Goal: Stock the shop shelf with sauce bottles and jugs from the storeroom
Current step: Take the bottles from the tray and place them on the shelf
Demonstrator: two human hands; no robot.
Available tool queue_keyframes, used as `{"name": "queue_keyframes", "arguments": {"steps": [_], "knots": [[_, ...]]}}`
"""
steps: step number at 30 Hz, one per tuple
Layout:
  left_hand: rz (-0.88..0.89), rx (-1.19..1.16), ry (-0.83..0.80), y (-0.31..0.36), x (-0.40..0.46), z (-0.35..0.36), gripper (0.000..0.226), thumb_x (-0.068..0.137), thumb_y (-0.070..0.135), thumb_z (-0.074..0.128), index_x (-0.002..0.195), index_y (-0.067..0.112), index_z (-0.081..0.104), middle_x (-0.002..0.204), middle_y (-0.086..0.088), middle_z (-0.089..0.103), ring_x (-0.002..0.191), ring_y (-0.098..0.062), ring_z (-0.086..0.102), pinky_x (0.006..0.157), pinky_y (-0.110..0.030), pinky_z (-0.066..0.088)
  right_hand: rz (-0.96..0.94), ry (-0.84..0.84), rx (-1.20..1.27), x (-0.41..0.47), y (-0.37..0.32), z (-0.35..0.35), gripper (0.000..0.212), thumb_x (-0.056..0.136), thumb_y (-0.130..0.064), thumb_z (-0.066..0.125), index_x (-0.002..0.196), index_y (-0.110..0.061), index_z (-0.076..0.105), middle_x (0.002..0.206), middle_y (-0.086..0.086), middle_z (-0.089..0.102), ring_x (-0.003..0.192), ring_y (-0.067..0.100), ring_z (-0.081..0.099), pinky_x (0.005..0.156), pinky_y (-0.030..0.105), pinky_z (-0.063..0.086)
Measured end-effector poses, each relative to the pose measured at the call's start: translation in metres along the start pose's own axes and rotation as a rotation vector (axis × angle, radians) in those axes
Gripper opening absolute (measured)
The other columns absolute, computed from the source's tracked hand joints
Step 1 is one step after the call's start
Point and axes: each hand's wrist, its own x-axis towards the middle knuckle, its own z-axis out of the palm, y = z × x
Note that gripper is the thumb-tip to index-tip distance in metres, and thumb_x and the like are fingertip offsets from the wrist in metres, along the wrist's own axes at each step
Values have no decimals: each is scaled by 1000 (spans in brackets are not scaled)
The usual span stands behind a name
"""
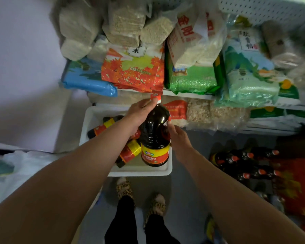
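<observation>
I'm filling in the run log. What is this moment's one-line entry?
left hand: holds jug neck | right hand: touches jug side | jug: above white tray | shelf: not reached

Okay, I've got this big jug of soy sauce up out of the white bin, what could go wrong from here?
1. The left hand holds the jug only up near its red cap, while the right hand just touches its side; it might slip.
2. If it drops, it could land on the bottles lying in the white bin.
3. Dark bottles on the floor stand near the feet; a step right might knock them.
</observation>
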Motion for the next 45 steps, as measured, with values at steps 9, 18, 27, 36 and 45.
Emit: {"name": "queue_keyframes", "arguments": {"steps": [9,18,27,36,45], "knots": [[129,-103,-49,53,-67,-20,88,65,74,72,141,33,50,138,-2,58,125,-24,54,109,-49,41,-129,-54,41,-63,-88,-43,67,90,-76,45,104,-15,69,102,6,71,92,18,67,53,20,52],[194,-65,-128,89,-115,-22,70,85,33,73,146,38,40,133,3,55,117,-18,49,83,-32,45,-257,-72,112,-92,-156,-80,53,99,-42,60,140,-9,51,133,21,62,117,37,64,91,40,53],[346,38,-6,153,-124,-35,75,61,51,86,129,33,59,118,4,68,110,-21,62,83,-37,50,-352,-96,146,-113,-232,-88,58,94,-69,51,116,-18,67,119,6,70,106,28,66,90,54,56],[373,-130,91,253,-119,-74,69,50,66,87,109,34,71,101,3,77,98,-26,70,89,-48,55,-619,-117,257,-137,-317,-91,32,89,-40,75,104,-12,72,99,4,76,99,25,71,74,34,55],[516,-83,136,318,-106,-104,61,63,54,87,115,27,70,107,0,74,96,-21,71,85,-39,57,-759,-224,126,-114,-346,-84,77,75,-35,89,143,-28,55,127,7,70,113,20,69,92,35,57]]}}
